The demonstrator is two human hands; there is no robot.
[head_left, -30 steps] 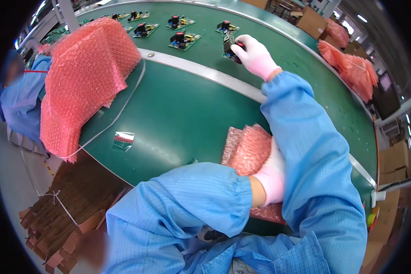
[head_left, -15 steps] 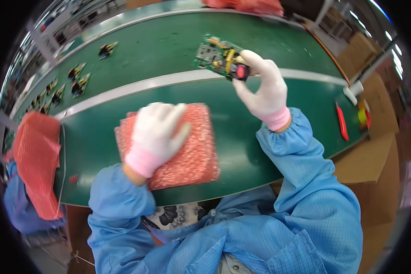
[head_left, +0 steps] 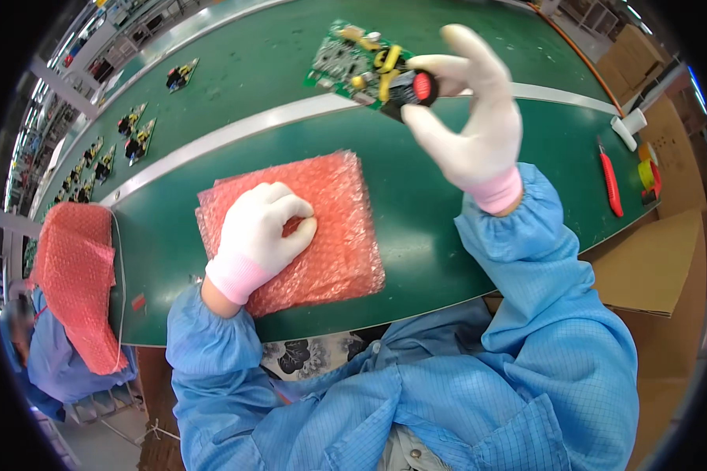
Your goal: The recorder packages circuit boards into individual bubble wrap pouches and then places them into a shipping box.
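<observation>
My right hand, in a white glove with a pink cuff, holds a green circuit board up over the workbench. Thumb and fingers grip its right end, by a round black and red part, and one finger sticks up. Yellow and black components cover the board's face. A stack of pink bubble-wrap sheets or bags lies flat on the green bench before me. On top of it rests my gloved left hand, its fingers curled and thumb near the index finger, pinching at the top bubble wrap.
Several more circuit boards lie on the green belt beyond the pale rail. More pink bubble wrap hangs at the bench's left end. A red-handled cutter and tape rolls lie right, near a cardboard box.
The circuit board in my right hand has come closer and larger in view, and one finger has lifted off. My left fingers have curled from a flatter spread on the bubble wrap.
</observation>
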